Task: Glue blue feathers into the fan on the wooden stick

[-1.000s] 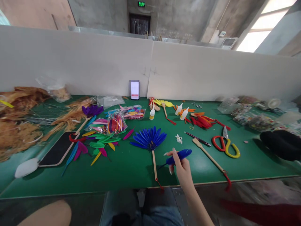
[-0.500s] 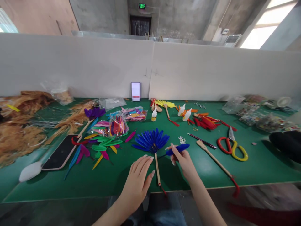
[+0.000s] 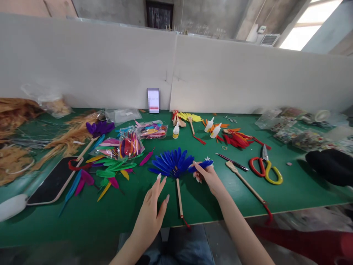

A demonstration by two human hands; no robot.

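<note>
A fan of blue feathers (image 3: 171, 162) on a slim wooden handle (image 3: 179, 198) lies flat on the green table, a red cord at the handle's lower end. Between the thumb and fingers of my right hand (image 3: 206, 175) is a loose blue feather (image 3: 202, 165), held close to the fan's right edge. My left hand (image 3: 152, 204) hovers left of the handle with its fingers apart, holding nothing. Small white pieces (image 3: 207, 159) show partly behind the held feather. Right of my right hand lies a bare wooden handle (image 3: 244, 180) with a red cord.
Scissors (image 3: 266, 167) and a dark pen-like tool (image 3: 231, 162) lie to the right. Glue bottles (image 3: 175, 131), red feathers (image 3: 237, 139) and a yellow feather fan (image 3: 190, 117) are farther back. Loose green feathers (image 3: 113, 169), bagged feathers (image 3: 131, 143) and a dark phone (image 3: 52, 184) occupy the left.
My right hand has brought the blue feather up and closer to the fan's right edge. My left hand has drawn back from the handle, fingers more spread. The view has tilted down.
</note>
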